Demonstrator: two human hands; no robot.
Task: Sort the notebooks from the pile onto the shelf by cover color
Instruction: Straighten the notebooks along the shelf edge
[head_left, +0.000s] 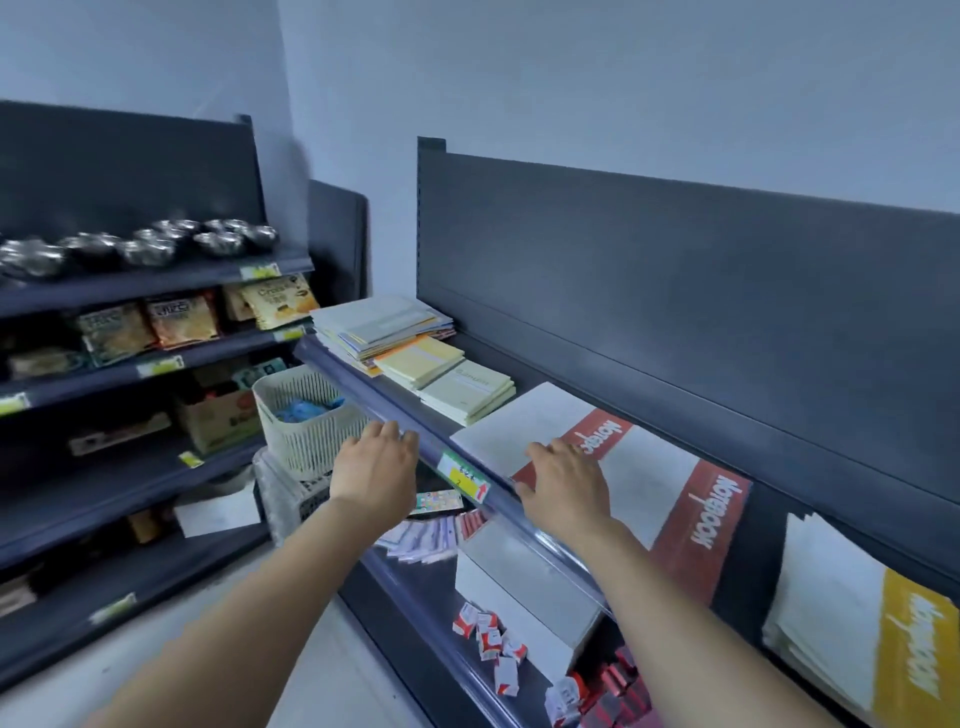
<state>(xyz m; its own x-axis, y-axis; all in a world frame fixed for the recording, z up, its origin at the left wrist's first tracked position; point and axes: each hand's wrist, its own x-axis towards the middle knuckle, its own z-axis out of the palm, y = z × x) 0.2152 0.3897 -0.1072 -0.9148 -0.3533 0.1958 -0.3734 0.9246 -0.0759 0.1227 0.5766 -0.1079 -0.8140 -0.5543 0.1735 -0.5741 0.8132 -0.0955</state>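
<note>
Pale blue-grey walls back two units of dark grey shop shelving that meet in a corner. On the right unit, the top shelf (358, 382) carries the notebooks. At its far left end sits the mixed pile (384, 322), pale covers stacked askew. Just beside it lie a pale yellow stack (421, 361) and a pale green stack (467, 389).

Next along are the red-banded notebooks (649, 493), white covers with a red stripe reading "Notebook" in white. Farther right, apart from these, is a yellow-banded stack (857, 623) with the same word on its stripe.

The right hand (566, 483) lies flat, fingers spread, on the nearer red-banded cover, gripping nothing. The left hand (374, 467) holds nothing, its fingers loosely extended at the shelf's front rail; whether they touch it I cannot tell.

A green and yellow price label (462, 475) with a red arrow is clipped to the rail between the two hands, its figures too blurred to read.

One shelf down are a white box (519, 587) and small red-and-white packets (488, 634). A cream slotted basket (306, 415) stands by the corner. The left unit holds steel bowls (145, 244) above snack bags (182, 317), whose print is unreadable.
</note>
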